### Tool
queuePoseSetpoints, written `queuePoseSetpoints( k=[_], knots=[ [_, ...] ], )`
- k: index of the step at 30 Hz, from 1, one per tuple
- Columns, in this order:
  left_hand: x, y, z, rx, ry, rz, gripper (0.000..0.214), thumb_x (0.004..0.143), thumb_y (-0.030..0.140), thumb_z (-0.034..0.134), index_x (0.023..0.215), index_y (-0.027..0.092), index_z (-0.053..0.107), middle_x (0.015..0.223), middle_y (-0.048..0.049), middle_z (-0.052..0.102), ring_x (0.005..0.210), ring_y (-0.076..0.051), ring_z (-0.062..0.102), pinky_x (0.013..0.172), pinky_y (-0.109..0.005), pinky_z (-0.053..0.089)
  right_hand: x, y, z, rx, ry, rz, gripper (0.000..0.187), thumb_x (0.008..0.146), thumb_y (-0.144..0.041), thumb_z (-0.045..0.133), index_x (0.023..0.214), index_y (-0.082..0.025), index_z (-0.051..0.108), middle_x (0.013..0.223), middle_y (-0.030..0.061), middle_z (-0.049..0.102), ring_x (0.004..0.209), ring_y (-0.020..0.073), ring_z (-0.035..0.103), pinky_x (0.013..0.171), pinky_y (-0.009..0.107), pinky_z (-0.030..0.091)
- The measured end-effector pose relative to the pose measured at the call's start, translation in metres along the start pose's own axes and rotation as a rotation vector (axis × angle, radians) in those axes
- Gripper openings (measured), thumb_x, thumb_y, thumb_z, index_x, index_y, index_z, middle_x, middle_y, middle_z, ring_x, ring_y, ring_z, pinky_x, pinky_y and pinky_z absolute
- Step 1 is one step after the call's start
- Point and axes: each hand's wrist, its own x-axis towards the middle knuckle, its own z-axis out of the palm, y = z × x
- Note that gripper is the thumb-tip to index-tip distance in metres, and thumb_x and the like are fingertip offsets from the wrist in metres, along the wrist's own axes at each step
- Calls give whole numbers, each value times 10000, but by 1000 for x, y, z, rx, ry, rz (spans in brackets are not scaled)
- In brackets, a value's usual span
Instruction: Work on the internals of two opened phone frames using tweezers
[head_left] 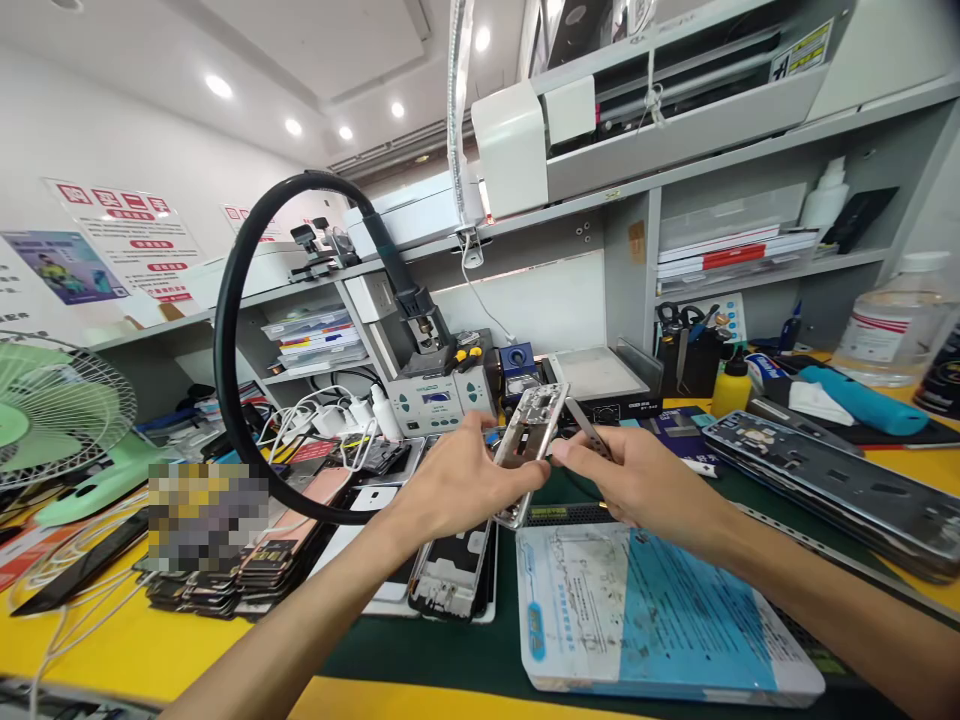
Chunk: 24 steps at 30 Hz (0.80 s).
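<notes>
My left hand (461, 470) grips a phone frame (531, 425) by its edges, thumb on the near side, holding it tilted above the bench. The frame is silver-rimmed, with bare metal and small parts inside. Metal tweezers (589, 428) are pinched in my right hand (637, 475), just right of the frame; its fingertips are close to the frame's edge, and I cannot tell if they touch it. Below both hands lies a blue and white box (660, 620) with printed text. Another phone frame (450, 570) rests on the bench under my left wrist.
Stacked phone parts (266, 575) and a green fan (67, 430) stand left. A thick black hose (225, 330) arches up beside a soldering station (431, 400). At right are larger device housings (832, 480), a yellow bottle (731, 388) and a big clear bottle (892, 320).
</notes>
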Motion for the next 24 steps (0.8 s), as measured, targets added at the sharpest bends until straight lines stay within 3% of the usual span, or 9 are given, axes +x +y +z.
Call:
queuePoseSetpoints(
  k=[5, 12, 15, 20, 24],
  knots=[
    [0, 14, 12, 27, 16, 25, 628, 970, 652, 721, 1353, 166, 609, 940, -23, 717, 763, -172, 687, 755, -360, 597, 2, -1, 0, -56, -5, 30, 379, 989, -508, 693, 777, -201, 624, 524, -116, 306, 449, 86, 281, 445, 261, 183],
    [-8, 18, 12, 48, 45, 62, 762, 868, 776, 703, 1290, 152, 587, 910, -65, 737, 799, -244, 685, 677, -368, 485, 4, 3, -2, -50, 41, 78, 462, 1062, -403, 694, 692, -202, 504, 571, -125, 352, 434, 60, 269, 418, 208, 204],
    [-13, 13, 8, -23, 18, 89, 822, 891, 849, 609, 1316, 148, 567, 865, -71, 736, 763, -261, 682, 628, -371, 456, 5, 5, -6, 0, 51, 92, 483, 1069, -388, 698, 685, -207, 468, 579, -129, 350, 428, 54, 280, 407, 196, 231],
    [-12, 4, -4, -256, -41, 75, 563, 1080, 632, 549, 1394, 164, 561, 984, -50, 719, 743, -167, 675, 688, -328, 570, 9, 4, -18, 94, 29, 149, 478, 1104, -381, 653, 694, -214, 474, 532, -150, 314, 385, 52, 260, 387, 189, 262],
    [-3, -14, -10, -455, -69, 65, 421, 1099, 459, 615, 1407, 175, 580, 1125, -72, 703, 876, -175, 711, 679, -295, 616, 10, 0, -27, 142, -61, 188, 463, 1096, -370, 669, 704, -213, 477, 539, -153, 302, 385, 48, 258, 379, 180, 268]
  ],
)
